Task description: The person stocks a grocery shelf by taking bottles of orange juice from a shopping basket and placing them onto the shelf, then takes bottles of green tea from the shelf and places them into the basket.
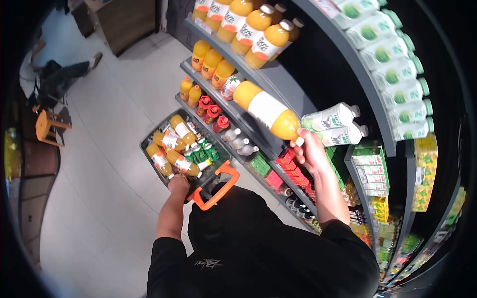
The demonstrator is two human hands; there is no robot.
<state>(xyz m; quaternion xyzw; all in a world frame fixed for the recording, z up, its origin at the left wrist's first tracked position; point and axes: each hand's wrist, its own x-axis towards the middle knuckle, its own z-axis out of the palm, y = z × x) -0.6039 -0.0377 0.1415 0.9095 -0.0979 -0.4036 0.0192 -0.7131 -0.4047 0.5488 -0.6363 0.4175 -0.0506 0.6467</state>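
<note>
Biggest by far is the shelf unit (298, 89), on the person's R side; next the grey basket (212, 175) w/ orange handle (220, 193), on the L side, holding orange juice btls (182, 130) & some green containers (200, 155). Then the large orange btl (266, 110), held up in front of the shelves, well apart from the basket, which is down-L of it in view. Its long axis slants across the view: base up-L, cap end down-R, so the btl runs up-L from the R hand (313, 151), the nearer one by far. R fingers are clamped round the neck/cap end; two white btls (328, 119) are just beside that hand. L hand (179, 184) is down at the basket's edge, by the juice btls' caps; fingers mostly hidden, can't tell if they grip anything. Smallest: the white cap (299, 141), poking out at the R fingertips.
</note>
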